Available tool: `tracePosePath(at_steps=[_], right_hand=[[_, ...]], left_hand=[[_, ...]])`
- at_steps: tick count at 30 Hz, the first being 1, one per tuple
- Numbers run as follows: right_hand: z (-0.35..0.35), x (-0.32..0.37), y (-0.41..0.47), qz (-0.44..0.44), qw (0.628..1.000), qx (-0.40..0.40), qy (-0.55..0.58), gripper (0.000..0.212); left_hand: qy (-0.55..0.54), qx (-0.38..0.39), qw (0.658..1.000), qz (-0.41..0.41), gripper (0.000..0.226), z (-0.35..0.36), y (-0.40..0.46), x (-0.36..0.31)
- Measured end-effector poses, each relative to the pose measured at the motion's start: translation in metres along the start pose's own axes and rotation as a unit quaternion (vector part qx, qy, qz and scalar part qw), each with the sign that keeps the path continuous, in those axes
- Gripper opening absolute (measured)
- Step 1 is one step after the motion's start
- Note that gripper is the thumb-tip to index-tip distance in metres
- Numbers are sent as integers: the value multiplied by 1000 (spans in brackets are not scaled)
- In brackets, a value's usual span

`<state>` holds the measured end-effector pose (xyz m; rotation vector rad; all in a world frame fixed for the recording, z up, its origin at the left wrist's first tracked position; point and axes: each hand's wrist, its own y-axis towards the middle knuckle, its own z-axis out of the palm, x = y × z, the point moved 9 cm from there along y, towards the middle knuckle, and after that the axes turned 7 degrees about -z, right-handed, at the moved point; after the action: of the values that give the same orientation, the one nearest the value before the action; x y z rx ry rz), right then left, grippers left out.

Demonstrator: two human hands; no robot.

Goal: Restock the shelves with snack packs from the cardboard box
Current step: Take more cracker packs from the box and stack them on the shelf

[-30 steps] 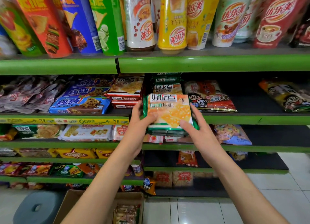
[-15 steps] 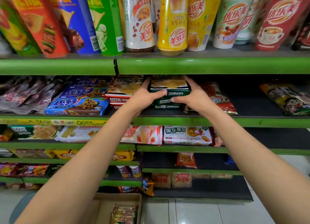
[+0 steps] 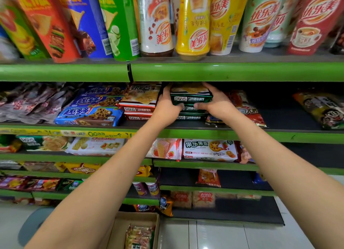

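Observation:
A green biscuit pack (image 3: 191, 96) lies flat on top of a short stack of like green packs (image 3: 191, 116) on the second shelf (image 3: 242, 135). My left hand (image 3: 167, 108) grips its left end and my right hand (image 3: 216, 103) grips its right end, thumbs under the front edge. The cardboard box (image 3: 134, 218) stands on the floor at the bottom, between my forearms, with snack packs (image 3: 139, 235) inside.
Red biscuit packs (image 3: 138, 107) and blue cookie packs (image 3: 89, 114) lie left of the stack; a red snack bag (image 3: 249, 112) lies right of it. Tall cups and crisp tubes line the top shelf (image 3: 223, 71). A grey stool (image 3: 33, 224) stands at lower left.
Both hands lifted the green pack from chest height up into the second shelf, tipped it flat and set it on the green stack. Over the last half second they barely moved.

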<state>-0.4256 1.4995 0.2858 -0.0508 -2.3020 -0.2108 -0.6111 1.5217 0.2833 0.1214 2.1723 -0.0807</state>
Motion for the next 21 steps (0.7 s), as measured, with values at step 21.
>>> tracePosePath(at_steps=[21], right_hand=[[-2, 6, -18, 39, 996, -39, 64, 114]], left_hand=[[-263, 38, 953, -146, 55, -1, -17, 22]])
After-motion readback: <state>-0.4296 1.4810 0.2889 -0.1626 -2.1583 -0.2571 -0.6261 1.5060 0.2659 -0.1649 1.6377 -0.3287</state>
